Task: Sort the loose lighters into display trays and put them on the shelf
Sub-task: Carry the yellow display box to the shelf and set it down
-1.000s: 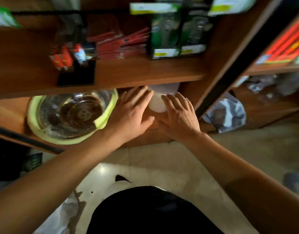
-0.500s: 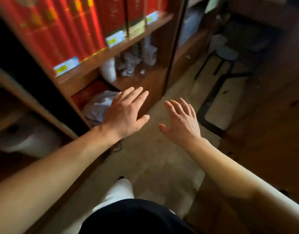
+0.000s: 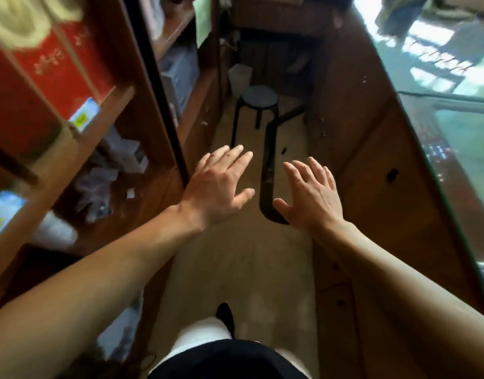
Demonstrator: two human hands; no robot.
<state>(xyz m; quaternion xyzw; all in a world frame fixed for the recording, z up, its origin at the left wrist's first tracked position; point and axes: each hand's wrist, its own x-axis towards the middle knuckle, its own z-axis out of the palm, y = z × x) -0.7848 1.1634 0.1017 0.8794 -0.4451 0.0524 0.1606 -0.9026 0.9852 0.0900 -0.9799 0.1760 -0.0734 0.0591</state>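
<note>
Both the left hand (image 3: 217, 188) and right hand (image 3: 312, 196) hover empty, fingers spread wide, over the aisle floor (image 3: 235, 258) between the blurred, seemingly red-boxed shelf (image 3: 104, 124) at left and the counter (image 3: 394, 203) at right.

Small shop: wooden shelves (image 3: 104, 110) w/ price-tagged red cartons (image 3: 57, 67), glass counter (image 3: 448, 99), stool (image 3: 258, 98) behind.
</note>
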